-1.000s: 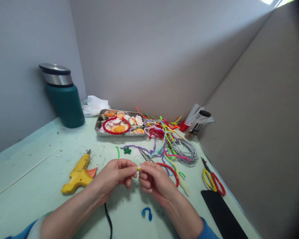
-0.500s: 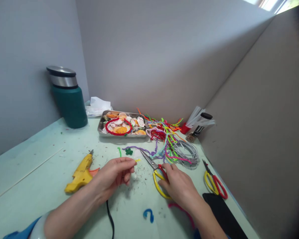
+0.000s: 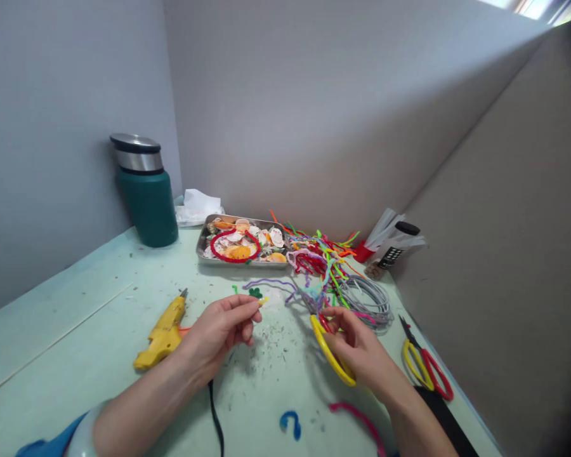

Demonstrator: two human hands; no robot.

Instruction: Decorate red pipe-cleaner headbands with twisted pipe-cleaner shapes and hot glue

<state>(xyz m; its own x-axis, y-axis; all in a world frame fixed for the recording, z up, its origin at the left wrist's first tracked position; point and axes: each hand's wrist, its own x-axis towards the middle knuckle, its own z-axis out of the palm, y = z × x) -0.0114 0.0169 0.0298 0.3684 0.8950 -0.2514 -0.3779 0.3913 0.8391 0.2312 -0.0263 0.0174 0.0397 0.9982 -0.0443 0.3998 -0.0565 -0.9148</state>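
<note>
As hand (image 3: 359, 348) holds metal scissors (image 3: 327, 351), fuzzy ring (image 3: 235, 259)

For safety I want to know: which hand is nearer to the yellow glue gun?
Left. The left hand is just right of the glue gun, pinching a small yellow piece; the right hand, holding scissors, is farther right.

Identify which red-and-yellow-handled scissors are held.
The silver-bladed scissors, in the right hand; the dark-bladed pair lies near the right edge of the pale green table.
</note>
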